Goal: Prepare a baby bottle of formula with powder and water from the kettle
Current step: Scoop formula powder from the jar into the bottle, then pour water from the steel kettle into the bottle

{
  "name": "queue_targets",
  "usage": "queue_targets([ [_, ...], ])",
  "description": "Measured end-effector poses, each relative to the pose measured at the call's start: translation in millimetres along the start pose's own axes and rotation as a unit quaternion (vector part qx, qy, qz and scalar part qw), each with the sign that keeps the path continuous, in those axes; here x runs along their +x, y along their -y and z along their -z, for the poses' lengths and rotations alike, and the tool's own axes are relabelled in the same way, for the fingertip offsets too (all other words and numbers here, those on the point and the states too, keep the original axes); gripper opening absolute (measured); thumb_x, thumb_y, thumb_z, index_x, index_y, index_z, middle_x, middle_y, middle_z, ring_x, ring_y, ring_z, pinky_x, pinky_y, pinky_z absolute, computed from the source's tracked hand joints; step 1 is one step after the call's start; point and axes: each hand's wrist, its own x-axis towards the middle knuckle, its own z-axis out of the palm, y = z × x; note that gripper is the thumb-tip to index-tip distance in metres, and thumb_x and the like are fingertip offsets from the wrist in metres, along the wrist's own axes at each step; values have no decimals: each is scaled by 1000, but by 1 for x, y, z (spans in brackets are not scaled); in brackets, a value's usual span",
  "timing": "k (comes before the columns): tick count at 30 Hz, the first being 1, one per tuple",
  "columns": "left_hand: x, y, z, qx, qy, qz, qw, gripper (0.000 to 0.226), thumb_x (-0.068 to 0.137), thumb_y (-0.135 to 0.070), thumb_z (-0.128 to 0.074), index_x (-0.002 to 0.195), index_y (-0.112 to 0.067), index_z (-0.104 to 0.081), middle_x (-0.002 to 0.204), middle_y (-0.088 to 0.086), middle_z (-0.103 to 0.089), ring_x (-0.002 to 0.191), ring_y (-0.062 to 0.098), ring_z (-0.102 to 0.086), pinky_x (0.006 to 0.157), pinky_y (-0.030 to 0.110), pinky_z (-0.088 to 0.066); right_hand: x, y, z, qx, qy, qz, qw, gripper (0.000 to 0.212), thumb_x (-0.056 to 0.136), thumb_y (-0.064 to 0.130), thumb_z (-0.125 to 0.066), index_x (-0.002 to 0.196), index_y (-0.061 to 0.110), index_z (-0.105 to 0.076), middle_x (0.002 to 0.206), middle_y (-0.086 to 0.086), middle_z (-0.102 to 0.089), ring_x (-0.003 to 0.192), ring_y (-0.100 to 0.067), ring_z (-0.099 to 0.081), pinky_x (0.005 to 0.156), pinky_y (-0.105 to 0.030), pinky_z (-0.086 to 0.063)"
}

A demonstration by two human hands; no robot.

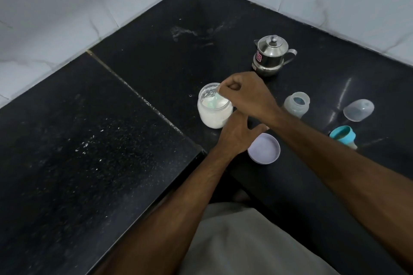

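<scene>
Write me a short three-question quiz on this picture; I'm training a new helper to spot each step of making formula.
1. True or false: the kettle has its lid on.
2. What does the right hand dip into the powder jar? A) spoon B) teat C) cap
3. Which hand steadies the jar?

Key:
1. True.
2. A, the spoon.
3. The left hand; the open bottle stands untouched.
</scene>
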Motion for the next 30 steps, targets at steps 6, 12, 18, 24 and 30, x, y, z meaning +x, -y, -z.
queue_targets([
  [6, 3, -4, 1, -2, 7, -17, 1000, 46, 83, -33, -72, 119, -10, -55, 112, 6, -65, 100, 14, -60, 89, 34, -51, 2, -4, 9, -33, -24, 6, 999, 16, 90, 25, -64, 95, 14, -75, 86, 6, -74, 79, -4, -67, 76, -17, -54],
  [12, 12, -6, -3, -5, 29, -25, 999, 57, 82, -39, -73, 129, -19, -48, 126, 0, -60, 114, 11, -56, 96, 29, -48, 9, -13, 31, -28, -45, 13, 999, 13, 90, 24, -65, 94, 15, -73, 83, 10, -70, 73, 2, -64, 68, -7, -48],
  [18, 20, -9, -8, -29, 37, -32, 998, 61, 82, -37, -73, 135, -26, -44, 131, -7, -57, 116, 3, -53, 98, 26, -45, 22, -26, 74, 26, -97, -4, 995, 10, 91, 25, -66, 88, 17, -71, 72, 7, -67, 55, 5, -59, 53, -8, -45],
  [24, 28, -13, -17, -40, 75, -37, 996, 67, 80, -35, -75, 138, -28, -41, 135, -10, -53, 119, -2, -48, 99, 21, -42, 48, -56, 117, 107, -178, -97, 973, 11, 89, 21, -66, 80, 15, -68, 72, -1, -67, 58, -5, -60, 45, -17, -45],
  [30, 37, -17, -27, -50, 92, -48, 993, 72, 77, -39, -78, 138, -28, -41, 138, -13, -49, 121, -3, -46, 97, 17, -40, 71, -98, 124, 118, -194, -162, 960, 18, 89, 30, -67, 90, 12, -66, 83, -4, -68, 61, -8, -59, 43, -18, -45],
])
